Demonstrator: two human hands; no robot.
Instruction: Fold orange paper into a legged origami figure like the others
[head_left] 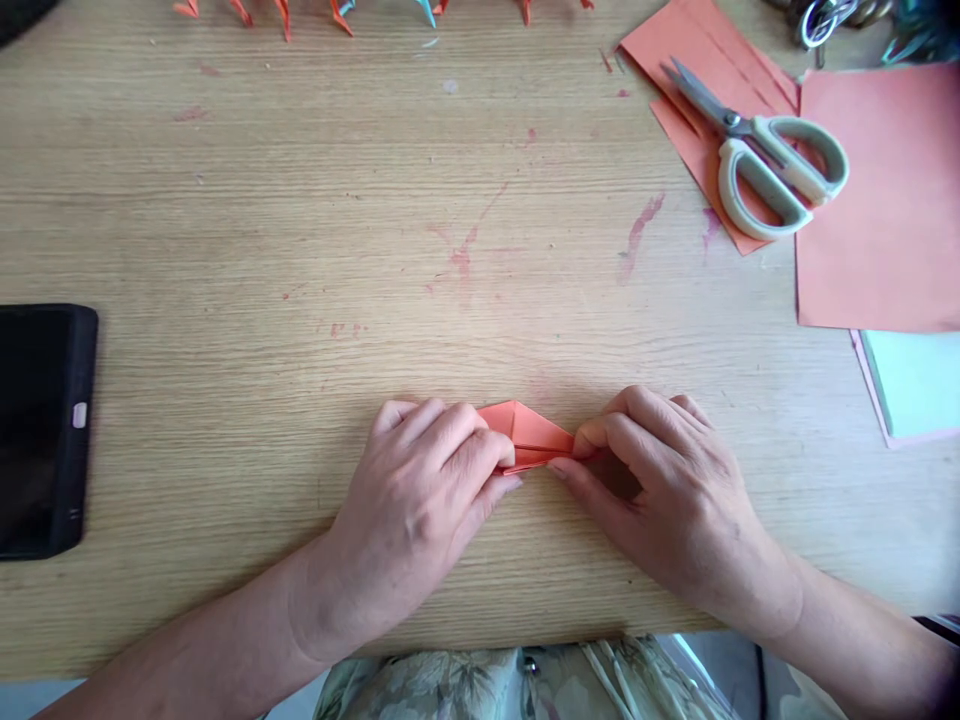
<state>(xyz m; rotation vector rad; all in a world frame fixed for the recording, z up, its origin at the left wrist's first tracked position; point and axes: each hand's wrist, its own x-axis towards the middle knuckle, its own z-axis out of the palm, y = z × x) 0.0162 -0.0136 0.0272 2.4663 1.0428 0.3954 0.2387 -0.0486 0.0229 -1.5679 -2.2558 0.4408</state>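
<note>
A small piece of folded orange paper (534,430) is held between my two hands, close to the near edge of the table. Its top comes to a blunt peak, and layered creases show along the lower side. My left hand (427,480) grips its left part, with the thumb below and curled fingers above, hiding that end. At the right tip, my right hand (660,490) pinches the paper between thumb and forefinger.
Scissors (750,140) with pale handles lie on folded orange paper strips (697,50) at upper right. Beside them are orange sheets (877,200) and a pale green pad (919,385). A dark phone (41,430) rests at left. Small folded paper pieces (281,15) line the far edge.
</note>
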